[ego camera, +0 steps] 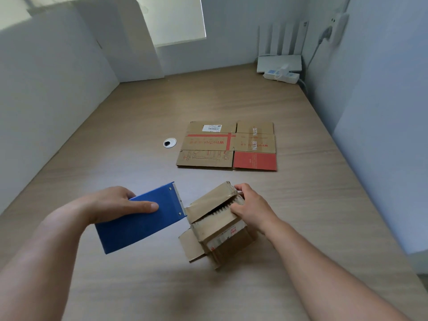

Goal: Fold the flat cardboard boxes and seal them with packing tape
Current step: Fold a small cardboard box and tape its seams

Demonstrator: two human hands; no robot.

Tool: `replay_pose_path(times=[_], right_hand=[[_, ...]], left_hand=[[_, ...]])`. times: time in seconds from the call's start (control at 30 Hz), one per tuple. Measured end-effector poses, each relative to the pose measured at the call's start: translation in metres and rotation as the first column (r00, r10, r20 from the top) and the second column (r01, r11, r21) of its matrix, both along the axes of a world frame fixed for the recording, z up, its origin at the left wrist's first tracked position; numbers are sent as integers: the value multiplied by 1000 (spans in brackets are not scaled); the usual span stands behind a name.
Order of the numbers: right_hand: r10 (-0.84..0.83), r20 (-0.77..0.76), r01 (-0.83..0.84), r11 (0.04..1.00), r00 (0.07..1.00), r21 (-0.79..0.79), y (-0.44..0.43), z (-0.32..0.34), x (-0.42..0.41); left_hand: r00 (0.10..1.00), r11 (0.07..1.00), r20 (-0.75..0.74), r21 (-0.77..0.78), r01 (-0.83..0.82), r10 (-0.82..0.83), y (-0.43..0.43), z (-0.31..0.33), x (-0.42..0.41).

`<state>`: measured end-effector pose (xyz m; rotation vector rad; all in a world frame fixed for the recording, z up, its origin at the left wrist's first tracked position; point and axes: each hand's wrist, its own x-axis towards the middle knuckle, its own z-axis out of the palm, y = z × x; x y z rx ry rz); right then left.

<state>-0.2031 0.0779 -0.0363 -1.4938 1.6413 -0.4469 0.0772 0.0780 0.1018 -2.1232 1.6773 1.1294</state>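
A small folded cardboard box (pixel 220 230) stands on the wooden desk in front of me, its top flaps partly up and covered with brownish tape. My left hand (pixel 115 203) grips a blue tape dispenser (pixel 141 218), whose toothed blade touches the box's left top flap. My right hand (pixel 250 206) holds the box's top right flaps, fingers curled over their edge. Farther back lies a flat unfolded cardboard box (pixel 228 145) with red print and a white label.
A round cable grommet (pixel 169 142) is set in the desk (pixel 115 144) left of the flat box. A white router (pixel 280 62) and a power strip (pixel 281 76) sit in the far right corner. White walls enclose the desk on three sides.
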Motion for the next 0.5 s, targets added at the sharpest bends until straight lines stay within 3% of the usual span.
replay_pose_path(times=[0.2,0.5], right_hand=[[37,-54,-41,995,998,-86,-3,2,1],[32,-105,-45,991,994,-125,-4,0,2]], left_hand=[[999,1000,-30,2,13,-13,10,-6,-3],[944,999,-330,-16,-37,30,32,-2,15]])
